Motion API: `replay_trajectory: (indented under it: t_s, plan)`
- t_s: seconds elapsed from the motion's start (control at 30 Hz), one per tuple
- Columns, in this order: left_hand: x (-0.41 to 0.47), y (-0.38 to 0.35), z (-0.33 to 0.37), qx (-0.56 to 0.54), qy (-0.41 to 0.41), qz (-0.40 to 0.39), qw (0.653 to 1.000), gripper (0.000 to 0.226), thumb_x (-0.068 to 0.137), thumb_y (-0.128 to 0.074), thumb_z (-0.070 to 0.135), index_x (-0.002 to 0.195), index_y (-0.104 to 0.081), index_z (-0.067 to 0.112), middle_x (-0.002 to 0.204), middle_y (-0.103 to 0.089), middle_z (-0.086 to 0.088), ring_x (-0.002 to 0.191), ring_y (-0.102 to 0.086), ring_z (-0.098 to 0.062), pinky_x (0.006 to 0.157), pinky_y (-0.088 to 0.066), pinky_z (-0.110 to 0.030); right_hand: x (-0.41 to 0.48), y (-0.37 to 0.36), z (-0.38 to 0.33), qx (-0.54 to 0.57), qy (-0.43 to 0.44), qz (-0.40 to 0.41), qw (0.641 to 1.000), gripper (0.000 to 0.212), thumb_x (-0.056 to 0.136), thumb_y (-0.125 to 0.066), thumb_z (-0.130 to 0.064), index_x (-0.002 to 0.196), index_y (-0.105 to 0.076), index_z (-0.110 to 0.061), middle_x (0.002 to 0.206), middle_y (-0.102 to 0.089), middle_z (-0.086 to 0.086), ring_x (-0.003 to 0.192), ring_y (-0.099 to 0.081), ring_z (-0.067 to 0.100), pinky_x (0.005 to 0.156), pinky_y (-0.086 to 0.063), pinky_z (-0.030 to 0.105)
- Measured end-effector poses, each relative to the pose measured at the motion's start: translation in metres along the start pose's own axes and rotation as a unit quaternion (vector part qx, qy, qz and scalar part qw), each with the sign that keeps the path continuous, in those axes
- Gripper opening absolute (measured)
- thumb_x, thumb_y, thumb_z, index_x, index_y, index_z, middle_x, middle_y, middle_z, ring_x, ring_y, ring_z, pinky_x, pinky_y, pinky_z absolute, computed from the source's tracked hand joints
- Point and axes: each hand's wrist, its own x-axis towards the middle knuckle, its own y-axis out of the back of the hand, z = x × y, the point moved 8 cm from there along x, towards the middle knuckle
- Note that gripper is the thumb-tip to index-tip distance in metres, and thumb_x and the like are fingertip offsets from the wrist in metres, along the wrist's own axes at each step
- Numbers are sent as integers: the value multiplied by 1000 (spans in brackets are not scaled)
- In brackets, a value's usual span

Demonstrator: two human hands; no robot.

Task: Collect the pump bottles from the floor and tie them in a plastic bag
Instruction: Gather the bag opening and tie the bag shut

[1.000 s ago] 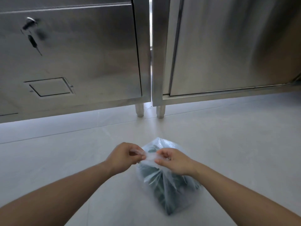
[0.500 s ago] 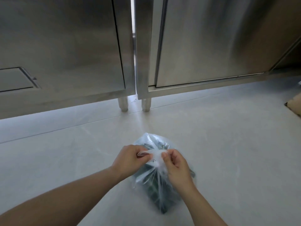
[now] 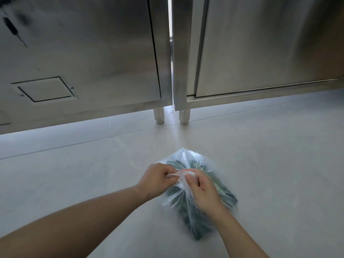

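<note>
Both hands, left hand [image 3: 155, 180] and right hand [image 3: 202, 190], pinch the gathered neck of the clear plastic bag [image 3: 226, 194], which holds dark pump bottles [image 3: 219, 185] and rests on the floor [image 3: 279, 164] before steel cabinets [image 3: 93, 53].

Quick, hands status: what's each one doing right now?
Left hand: closed, pinching the gathered mouth of the plastic bag.
Right hand: closed, pinching the same twisted bag mouth.
</note>
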Motion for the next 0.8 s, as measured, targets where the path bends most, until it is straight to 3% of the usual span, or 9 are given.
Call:
replay_trajectory:
  t_s: [0.13, 0.2, 0.3, 0.43, 0.5, 0.6, 0.67, 0.8]
  plan:
    - [0, 0, -4, -19, 14, -12, 1000, 37, 77, -66, 24, 44, -48, 25, 45, -39, 9, 48, -33, -5, 50, -27, -18, 0, 2, 2, 35, -10, 16, 999, 14, 95, -51, -22, 91, -65, -21, 82, -69, -8, 74, -63, 0, 66, -47, 13]
    - [0, -1, -4, -51, 18, -34, 998, 25, 78, -68, 25, 55, -61, 20, 54, -51, 8, 53, -41, -4, 56, -36, -22, 0, 6, 5, 27, -18, 42, 999, 14, 95, -50, -24, 87, -61, -21, 78, -64, -8, 67, -58, -4, 61, -44, 10]
    - [-1, 2, -5, -115, 35, -37, 992, 5, 82, -70, 29, 83, -74, 26, 76, -70, 6, 64, -62, -7, 66, -52, -26, -1, 10, 12, 10, -35, 61, 997, 12, 95, -48, -26, 88, -57, -21, 81, -60, -6, 67, -55, -4, 62, -44, 15]
    - [-3, -1, -1, -163, 46, -32, 985, 18, 84, -66, 35, 101, -67, 41, 88, -71, 14, 75, -68, -5, 70, -56, -20, -4, 9, 21, -6, -45, 60, 997, 13, 96, -47, -26, 92, -56, -18, 84, -60, -3, 72, -54, 5, 67, -42, 23]
    - [-4, -7, 2, -104, 35, -38, 993, 22, 80, -70, 37, 102, -70, 37, 91, -71, 20, 74, -66, 2, 70, -48, -11, -5, 7, 22, 3, -54, 65, 996, 13, 96, -46, -23, 92, -56, -16, 85, -61, 1, 72, -55, 8, 66, -44, 25]
    - [-5, -14, 3, -42, 25, -26, 998, 18, 80, -70, 35, 98, -73, 32, 77, -70, 20, 64, -59, 11, 61, -39, -3, -5, 6, 20, -3, -57, 75, 996, 11, 97, -45, -20, 90, -54, -19, 94, -61, 8, 78, -57, 12, 69, -44, 24]
    - [-5, -16, 0, -45, 29, -13, 998, 16, 81, -70, 33, 96, -73, 29, 70, -66, 20, 61, -57, 15, 59, -38, -1, -5, 6, 19, -23, -54, 79, 995, 13, 97, -44, -21, 87, -51, -24, 99, -57, 9, 82, -55, 11, 69, -42, 20]
    - [-3, -21, -6, -80, 43, -1, 996, 11, 81, -69, 27, 90, -75, 25, 75, -72, 15, 64, -60, 12, 60, -42, -4, -7, 0, 20, -4, -52, 65, 997, 12, 98, -43, -24, 90, -51, -28, 87, -60, -4, 71, -56, -4, 63, -44, 12]
